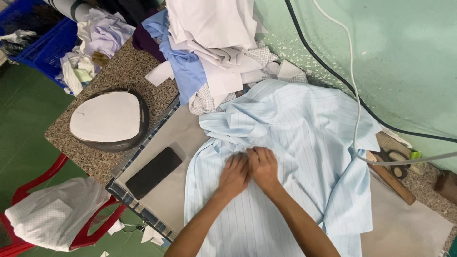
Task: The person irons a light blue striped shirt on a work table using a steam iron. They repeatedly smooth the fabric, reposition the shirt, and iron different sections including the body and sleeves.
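Observation:
A light blue striped shirt lies spread and rumpled on the padded ironing board. My left hand and my right hand rest side by side on the shirt near its middle. Both have their fingers curled, pinching a fold of the fabric just below the bunched part. My forearms reach up from the bottom edge of the view.
A dark rectangular block lies on the board's left. A pile of cut fabric sits behind, beside an oval padded form on the stone counter. Scissors, a wooden stick and cables lie right. A red chair stands lower left.

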